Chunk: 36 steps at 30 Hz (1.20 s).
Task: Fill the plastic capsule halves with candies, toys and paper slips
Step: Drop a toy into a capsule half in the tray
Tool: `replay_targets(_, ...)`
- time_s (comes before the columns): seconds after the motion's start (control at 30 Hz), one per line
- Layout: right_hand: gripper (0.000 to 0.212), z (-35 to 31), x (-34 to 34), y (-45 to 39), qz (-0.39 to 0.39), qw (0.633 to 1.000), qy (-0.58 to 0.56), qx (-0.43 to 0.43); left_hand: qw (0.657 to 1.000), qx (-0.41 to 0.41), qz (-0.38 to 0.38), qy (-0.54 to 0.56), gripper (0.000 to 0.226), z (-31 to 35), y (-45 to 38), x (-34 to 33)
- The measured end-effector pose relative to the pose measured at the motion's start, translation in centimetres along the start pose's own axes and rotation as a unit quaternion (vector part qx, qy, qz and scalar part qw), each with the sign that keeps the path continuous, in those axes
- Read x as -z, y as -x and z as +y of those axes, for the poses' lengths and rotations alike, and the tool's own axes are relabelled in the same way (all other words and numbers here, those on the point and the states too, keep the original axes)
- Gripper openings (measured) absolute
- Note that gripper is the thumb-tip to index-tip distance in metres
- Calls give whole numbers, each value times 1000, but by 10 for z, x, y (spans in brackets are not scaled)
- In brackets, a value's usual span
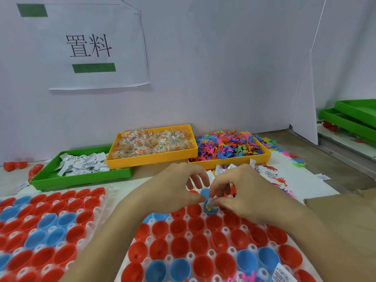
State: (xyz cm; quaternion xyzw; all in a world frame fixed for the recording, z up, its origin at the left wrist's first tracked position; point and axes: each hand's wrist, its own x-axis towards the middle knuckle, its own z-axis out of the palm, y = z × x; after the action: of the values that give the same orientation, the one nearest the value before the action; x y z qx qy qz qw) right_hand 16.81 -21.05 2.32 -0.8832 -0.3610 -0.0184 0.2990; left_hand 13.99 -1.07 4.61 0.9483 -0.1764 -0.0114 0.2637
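left hand + right hand: fingertips pinched on a blue plastic capsule half, candy packet inside I think | spot: far edge of white holder tray

My left hand and right hand pinching a candy packet into a blue capsule half, red and blue halves in the white tray, yellow candy tray behind
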Motion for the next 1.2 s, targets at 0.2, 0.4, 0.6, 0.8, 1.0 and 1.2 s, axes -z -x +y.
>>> replay_targets(0.2,11,-3,0,-1,-5,1000,20,23,1000,2,-3,-4,25,1,0,-1)
replay_targets(0.4,8,-2,5,2,22,999,5,33,1000,4,-2,0,23,0,0,2)
replay_targets(0.6,12,-3,2,0,8,999,1,37,1000,1,-3,2,22,0,0,0)
replay_targets(0.8,10,2,13,3,81,995,-53,35,1000,0,-2,-12,16,1,1,1)
replay_targets(1.0,13,56,46,4,259,958,-21,-123,1000,-15,-26,-8,25,4,2,-1)
replay_targets(1.2,9,101,47,14,100,945,91,-299,999,-26,-30,-10,13,5,0,-9)
